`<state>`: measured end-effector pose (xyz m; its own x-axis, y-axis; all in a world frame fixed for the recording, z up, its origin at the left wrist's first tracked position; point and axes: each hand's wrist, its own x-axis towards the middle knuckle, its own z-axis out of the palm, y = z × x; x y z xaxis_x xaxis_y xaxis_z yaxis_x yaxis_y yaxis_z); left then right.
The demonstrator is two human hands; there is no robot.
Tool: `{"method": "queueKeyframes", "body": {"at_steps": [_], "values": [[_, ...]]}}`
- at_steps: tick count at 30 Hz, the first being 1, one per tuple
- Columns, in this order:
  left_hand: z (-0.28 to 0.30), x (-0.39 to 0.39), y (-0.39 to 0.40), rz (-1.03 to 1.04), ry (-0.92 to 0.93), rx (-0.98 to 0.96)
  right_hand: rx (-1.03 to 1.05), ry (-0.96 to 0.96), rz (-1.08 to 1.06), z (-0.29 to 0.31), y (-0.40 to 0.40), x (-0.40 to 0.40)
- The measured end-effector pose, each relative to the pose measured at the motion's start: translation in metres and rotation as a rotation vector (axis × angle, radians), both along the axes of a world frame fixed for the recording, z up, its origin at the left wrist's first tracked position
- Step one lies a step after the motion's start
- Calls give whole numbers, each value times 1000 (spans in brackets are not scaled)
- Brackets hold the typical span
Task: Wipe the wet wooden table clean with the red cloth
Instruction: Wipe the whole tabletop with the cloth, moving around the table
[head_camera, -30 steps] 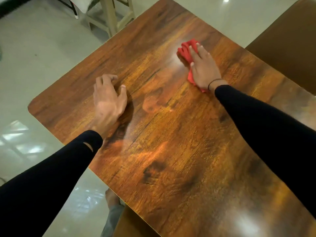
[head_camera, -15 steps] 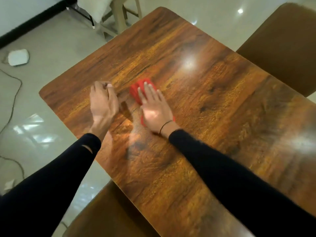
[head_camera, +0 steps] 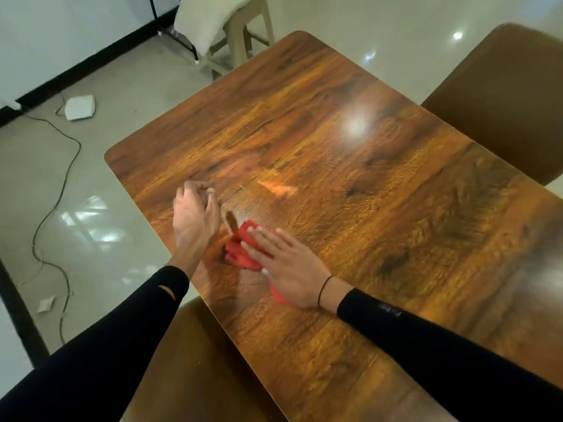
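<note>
Head view, the only one. Glossy brown wood-grain table w/ rounded corners (head_camera: 350, 178) runs from upper centre of the frame down to lower right. Crumpled red cloth (head_camera: 240, 254) lies on the tabletop at centre-left of the frame, near the table's left edge. Right hand (head_camera: 286, 269) lies flat on top of it, fingers straight and slightly spread, palm pressing the cloth down; red shows past the fingertips and again under the wrist. Thin black band on that wrist. Left hand (head_camera: 195, 220) is just left of the cloth, fingers loosely curled, holding nothing; whether the fingertips touch the wood I can't tell. Both arms in black sleeves.

Progress, as a guess: mid-wipe. There's a faintly hazy, streaky patch just above the cloth, prob. damp. Far end and right half show only lamp glare, so wet vs. dry can't be read there. I'd say the strip near the left edge is being worked and plenty of surface is likely left.

Hard to see: most of the cloth is under the hand, so its size and fold are unclear. Table's lower right runs out of frame. Brown chair back (head_camera: 502, 95) at upper right is cut off; another brown seat (head_camera: 195, 360) at bottom centre is partly behind the left arm. White flat box w/ cable (head_camera: 79, 107) on the floor, upper left; what it is, unclear.
</note>
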<state>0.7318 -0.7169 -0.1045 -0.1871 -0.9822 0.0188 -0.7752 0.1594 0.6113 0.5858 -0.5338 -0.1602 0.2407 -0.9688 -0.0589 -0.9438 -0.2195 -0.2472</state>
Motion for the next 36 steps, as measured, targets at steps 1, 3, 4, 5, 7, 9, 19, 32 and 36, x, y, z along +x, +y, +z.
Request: {"method": "queueKeyframes", "body": {"at_steps": [1, 3, 4, 5, 7, 9, 19, 32, 36], "values": [[-2, -3, 2, -9, -2, -6, -8, 17, -51, 1, -7, -18], [-9, -11, 7, -37, 3, -12, -19, 55, -161, 4, -22, -55], [-13, -15, 10, -58, 4, -17, -15, 60, -217, 7, -30, -74], [-17, -20, 12, -81, 1, -22, -6, 56, -273, 10, -37, -93], [-25, -29, 15, -123, -2, -23, 16, 50, -377, 17, -50, -128], [-30, -35, 17, -151, 9, -18, 26, 54, -476, 23, -58, -160], [-21, -19, -10, -52, 35, 83, 26, 97, -1061, 19, -61, -181], [-18, -26, 7, -85, 108, 117, 1, 40, -188, -1, 38, 70], [-20, -39, 29, -111, 106, 56, 14, 56, 46, 0, 96, 58]]}}
